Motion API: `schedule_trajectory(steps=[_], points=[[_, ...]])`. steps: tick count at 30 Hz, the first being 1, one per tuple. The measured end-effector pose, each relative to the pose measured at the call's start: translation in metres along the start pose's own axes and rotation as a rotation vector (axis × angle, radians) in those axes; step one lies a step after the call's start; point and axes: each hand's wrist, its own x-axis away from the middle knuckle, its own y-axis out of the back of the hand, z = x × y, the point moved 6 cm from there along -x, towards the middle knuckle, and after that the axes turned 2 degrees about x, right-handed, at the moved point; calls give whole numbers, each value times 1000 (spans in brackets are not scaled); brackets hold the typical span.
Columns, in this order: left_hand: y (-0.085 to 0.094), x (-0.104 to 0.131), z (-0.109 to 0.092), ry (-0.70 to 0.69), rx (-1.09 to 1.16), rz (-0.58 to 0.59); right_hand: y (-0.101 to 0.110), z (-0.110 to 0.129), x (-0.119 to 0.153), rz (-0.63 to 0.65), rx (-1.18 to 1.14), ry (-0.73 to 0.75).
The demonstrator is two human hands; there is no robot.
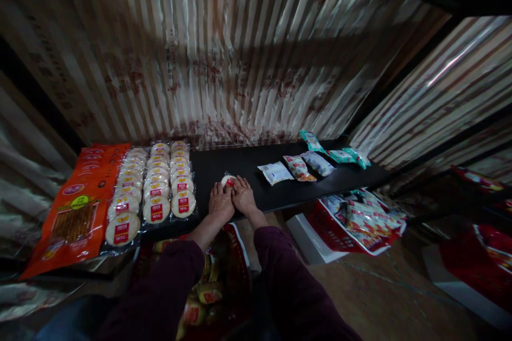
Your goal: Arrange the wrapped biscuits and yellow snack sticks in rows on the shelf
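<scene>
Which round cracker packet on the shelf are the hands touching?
The lone packet at the left hand and right hand; the others form three rows farther left.

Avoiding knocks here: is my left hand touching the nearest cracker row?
Apart: the head view shows black shelf between your left hand and the nearest cracker row.

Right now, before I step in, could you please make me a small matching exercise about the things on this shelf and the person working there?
Column one:
1. Single wrapped round cracker
2. Orange packets
3. Sleeves
4. Teal packets

Column two:
A. Toward the right end of the shelf
B. Dark purple
C. At the fingertips of the left hand and the right hand
D. At the left end of the shelf

Right pairs: 1-C, 2-D, 3-B, 4-A.
</scene>
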Motion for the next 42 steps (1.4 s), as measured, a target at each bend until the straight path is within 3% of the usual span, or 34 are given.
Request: schedule_trajectory(steps=[3,6,11,16,20,25,29,31,35,39,42], points=[[-2,43,-10,-30,-14,-19,1,8,31,-58,-80,91],[-2,87,-6,-41,-20,-73,0,16,69,-106,-171,168],[-1,138,21,-18,170,-196,-9,34,119,-165,-428,92],[1,176,44,-11,381,-341,-20,45,147,-170,-786,-58],[0,205,63,42,452,-356,-38,52,164,-19,-1160,-175],[7,224,95,104,622,-292,-58,71,179,104,-1342,-260],[6,236,138,340,880,-277,-82,82,192,185,-1498,-379],[-3,242,153,463,1019,-188,-96,86,203,263,-1546,-450],[-18,250,157,528,1159,-5,-112,87,220,377,-1522,-512],[-17,250,155,554,1168,-49,-113,83,227,384,-1478,-523],[-16,250,157,598,1198,-96,-113,88,234,496,-1489,-475]])
